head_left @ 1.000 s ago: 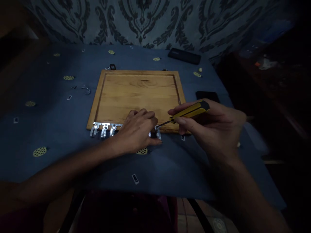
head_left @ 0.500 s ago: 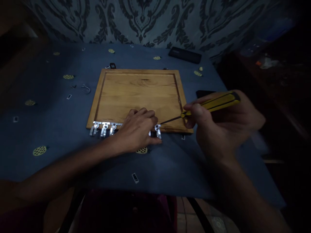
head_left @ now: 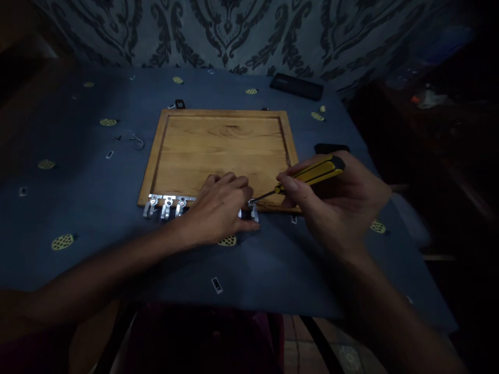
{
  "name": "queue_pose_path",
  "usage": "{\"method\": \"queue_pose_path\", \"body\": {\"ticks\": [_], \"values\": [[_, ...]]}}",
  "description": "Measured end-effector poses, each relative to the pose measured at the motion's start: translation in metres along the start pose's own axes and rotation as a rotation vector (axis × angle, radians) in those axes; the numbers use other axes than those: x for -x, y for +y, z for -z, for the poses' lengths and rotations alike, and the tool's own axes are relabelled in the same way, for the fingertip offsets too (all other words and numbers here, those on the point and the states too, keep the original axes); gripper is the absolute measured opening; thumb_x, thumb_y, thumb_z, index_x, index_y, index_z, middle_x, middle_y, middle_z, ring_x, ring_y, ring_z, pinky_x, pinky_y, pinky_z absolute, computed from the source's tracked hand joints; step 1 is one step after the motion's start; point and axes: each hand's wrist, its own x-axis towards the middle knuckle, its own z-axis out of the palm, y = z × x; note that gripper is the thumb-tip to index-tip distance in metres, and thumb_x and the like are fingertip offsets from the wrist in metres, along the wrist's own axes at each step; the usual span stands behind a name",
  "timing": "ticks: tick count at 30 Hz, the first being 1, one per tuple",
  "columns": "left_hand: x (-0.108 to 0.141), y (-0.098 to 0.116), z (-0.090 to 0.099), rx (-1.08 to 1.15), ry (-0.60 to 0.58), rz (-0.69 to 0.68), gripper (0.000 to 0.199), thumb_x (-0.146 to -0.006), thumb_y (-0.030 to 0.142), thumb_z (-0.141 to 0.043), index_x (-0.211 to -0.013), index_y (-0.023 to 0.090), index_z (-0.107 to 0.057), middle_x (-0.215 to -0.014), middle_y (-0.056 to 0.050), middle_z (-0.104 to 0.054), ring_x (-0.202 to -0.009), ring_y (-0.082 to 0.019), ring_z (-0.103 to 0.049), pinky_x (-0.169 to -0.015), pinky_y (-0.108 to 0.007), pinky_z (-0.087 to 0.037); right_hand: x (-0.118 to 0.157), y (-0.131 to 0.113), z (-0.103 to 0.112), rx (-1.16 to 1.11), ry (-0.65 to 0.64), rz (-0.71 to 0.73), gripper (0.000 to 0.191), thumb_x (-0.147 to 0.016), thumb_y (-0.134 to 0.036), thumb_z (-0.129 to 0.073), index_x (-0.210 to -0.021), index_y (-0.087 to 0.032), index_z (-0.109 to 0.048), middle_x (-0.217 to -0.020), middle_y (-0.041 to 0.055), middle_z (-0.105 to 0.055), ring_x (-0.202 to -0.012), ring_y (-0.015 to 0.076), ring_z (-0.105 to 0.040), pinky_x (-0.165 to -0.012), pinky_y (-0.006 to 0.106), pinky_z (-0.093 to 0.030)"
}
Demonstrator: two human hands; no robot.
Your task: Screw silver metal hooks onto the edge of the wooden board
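Note:
A framed wooden board [head_left: 226,150] lies flat, with a metal hook rail [head_left: 167,201] along its near edge. Several silver hooks hang from the rail past that edge. My left hand [head_left: 220,208] grips the rail and the board's edge, fingers on top and thumb stretched out below; it hides the rail's middle. In my right hand [head_left: 331,200] is a yellow-and-black screwdriver [head_left: 312,174], held at a slant between thumb and fingers. Its tip meets the rail at the rightmost hook, just right of my left fingers. Whether it sits in a screw head is too small to tell.
The board rests on a blue patterned tablecloth [head_left: 89,208]. A loose metal hook [head_left: 136,141] lies to the left. Black objects include a long case [head_left: 297,87] at the back and a flat item [head_left: 331,149] behind my right hand. A patterned wall [head_left: 234,36] stands behind.
My right hand has moved left and slightly down with the screwdriver, bringing the tip onto the rail's right end. My left hand stays in place.

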Motion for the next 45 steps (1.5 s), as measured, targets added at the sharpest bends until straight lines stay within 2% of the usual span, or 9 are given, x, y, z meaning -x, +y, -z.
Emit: {"method": "queue_pose_path", "body": {"ticks": [4, 9, 12, 14, 19, 27, 33, 38, 45], "values": [[0.000, 0.001, 0.001, -0.003, -0.007, 0.002, 0.041, -0.088, 0.050, -0.079, -0.106, 0.015, -0.071, -0.115, -0.008, -0.068, -0.113, -0.032, -0.057, -0.096, -0.045, -0.041, -0.002, -0.002, 0.003, -0.029, -0.069, -0.019, 0.020, -0.076, -0.036, -0.093, -0.081, -0.032, -0.075, -0.076, -0.0035, -0.073, -0.054, 0.0156, -0.062, -0.050, 0.032, -0.055], [0.000, 0.002, 0.003, -0.018, -0.019, 0.014, 0.041, -0.087, 0.051, -0.080, -0.105, 0.015, -0.070, -0.114, -0.009, -0.068, -0.113, -0.032, -0.058, -0.096, -0.045, -0.042, -0.008, -0.003, 0.013, -0.075, -0.232, -0.043, 0.012, -0.087, -0.035, -0.084, -0.098, -0.034, -0.080, -0.087, -0.0025, -0.078, -0.053, 0.0141, -0.065, -0.047, 0.030, -0.058], [-0.001, 0.001, 0.004, -0.024, -0.019, 0.011, 0.042, -0.087, 0.051, -0.080, -0.104, 0.014, -0.070, -0.112, -0.009, -0.068, -0.111, -0.031, -0.058, -0.095, -0.044, -0.042, -0.010, -0.003, 0.015, -0.076, -0.266, -0.036, 0.008, -0.087, -0.033, -0.083, -0.093, -0.031, -0.081, -0.087, -0.0022, -0.079, -0.051, 0.0136, -0.065, -0.043, 0.029, -0.057], [-0.001, 0.001, 0.002, -0.025, -0.004, 0.007, 0.041, -0.087, 0.051, -0.080, -0.104, 0.015, -0.070, -0.111, -0.008, -0.068, -0.110, -0.031, -0.059, -0.095, -0.044, -0.042, -0.010, -0.003, 0.015, -0.052, -0.240, -0.034, 0.008, -0.084, -0.034, -0.086, -0.087, -0.029, -0.080, -0.082, -0.0028, -0.077, -0.050, 0.0133, -0.063, -0.040, 0.028, -0.053], [0.000, 0.000, 0.000, -0.014, 0.012, 0.005, 0.040, -0.087, 0.049, -0.081, -0.105, 0.015, -0.071, -0.115, -0.008, -0.068, -0.115, -0.032, -0.058, -0.097, -0.045, -0.042, -0.005, 0.002, 0.009, 0.093, -0.063, 0.065, 0.026, -0.076, -0.038, -0.093, -0.070, -0.028, -0.069, -0.063, -0.0043, -0.063, -0.049, 0.0144, -0.056, -0.040, 0.029, -0.043], [0.000, 0.000, 0.002, 0.003, -0.001, 0.008, 0.040, -0.087, 0.051, -0.081, -0.100, 0.015, -0.069, -0.111, -0.008, -0.067, -0.114, -0.031, -0.058, -0.096, -0.043, -0.041, -0.001, 0.001, 0.002, 0.056, 0.211, 0.220, 0.012, -0.085, -0.029, -0.083, -0.079, -0.026, -0.073, -0.067, -0.0019, -0.067, -0.048, 0.0134, -0.058, -0.042, 0.029, -0.047], [0.000, 0.000, 0.001, -0.016, -0.012, 0.011, 0.041, -0.087, 0.051, -0.080, -0.104, 0.015, -0.070, -0.113, -0.008, -0.067, -0.114, -0.031, -0.058, -0.096, -0.043, -0.040, 0.000, 0.005, 0.006, 0.123, 0.072, 0.175, 0.012, -0.084, -0.024, -0.084, -0.082, -0.026, -0.073, -0.068, -0.0029, -0.067, -0.050, 0.0131, -0.060, -0.044, 0.027, -0.049], [-0.001, 0.000, 0.001, -0.015, -0.014, 0.009, 0.043, -0.087, 0.052, -0.080, -0.105, 0.015, -0.070, -0.112, -0.007, -0.068, -0.114, -0.031, -0.059, -0.097, -0.044, -0.041, 0.002, 0.006, 0.005, 0.177, 0.041, 0.174, 0.020, -0.086, -0.036, -0.084, -0.080, -0.026, -0.069, -0.066, -0.0033, -0.066, -0.052, 0.0154, -0.060, -0.048, 0.030, -0.051], [0.000, 0.000, -0.001, -0.027, 0.011, 0.000, 0.042, -0.087, 0.052, -0.080, -0.104, 0.015, -0.070, -0.110, -0.007, -0.068, -0.111, -0.031, -0.059, -0.096, -0.044, -0.042, 0.005, 0.007, 0.004, 0.178, 0.004, 0.162, 0.014, -0.089, -0.029, -0.081, -0.084, -0.029, -0.068, -0.071, -0.0032, -0.066, -0.055, 0.0160, -0.060, -0.051, 0.032, -0.051]]}}
